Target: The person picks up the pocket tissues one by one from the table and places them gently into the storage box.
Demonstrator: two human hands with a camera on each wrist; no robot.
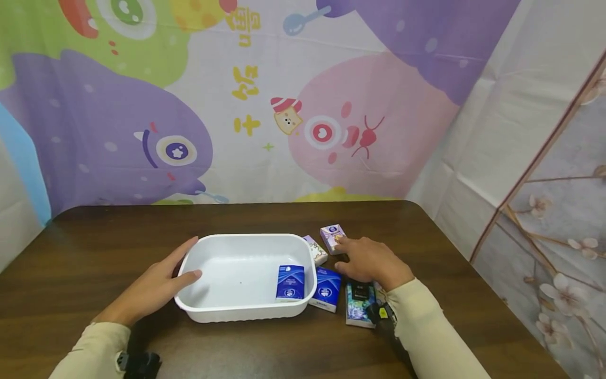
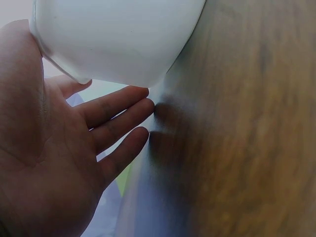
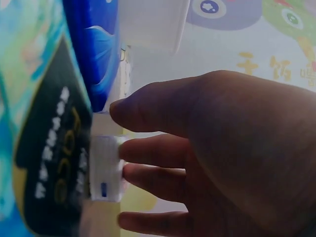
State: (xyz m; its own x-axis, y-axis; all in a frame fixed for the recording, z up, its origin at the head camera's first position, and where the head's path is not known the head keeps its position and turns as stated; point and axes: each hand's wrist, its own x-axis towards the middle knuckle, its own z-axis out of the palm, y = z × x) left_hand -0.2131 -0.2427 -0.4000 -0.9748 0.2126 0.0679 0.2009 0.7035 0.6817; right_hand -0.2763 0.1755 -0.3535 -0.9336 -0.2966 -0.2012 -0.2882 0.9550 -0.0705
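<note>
My left hand [image 1: 153, 287] is at the left end of a white plastic basin [image 1: 227, 311]. Its thumb reaches over the rim, while the other fingers extend straight and spread outside the wall, as the left wrist view shows. A blue tissue pack [image 1: 290, 281] lies inside the basin at its right end. My right hand [image 1: 371, 260] reaches over the packs on the right, fingers fairly straight. Its fingertips touch a small purple-and-white tissue pack [image 1: 332, 231], whose white end [image 3: 106, 168] shows in the right wrist view.
Against the basin's right side lie another blue pack [image 1: 326, 287] and a white patterned pack [image 1: 316, 251]. A dark, floral-coloured pack [image 1: 359, 308] lies below my right wrist, partly covering another pack. A cartoon cloth [image 1: 255, 173] hangs behind the brown table [image 1: 236, 347].
</note>
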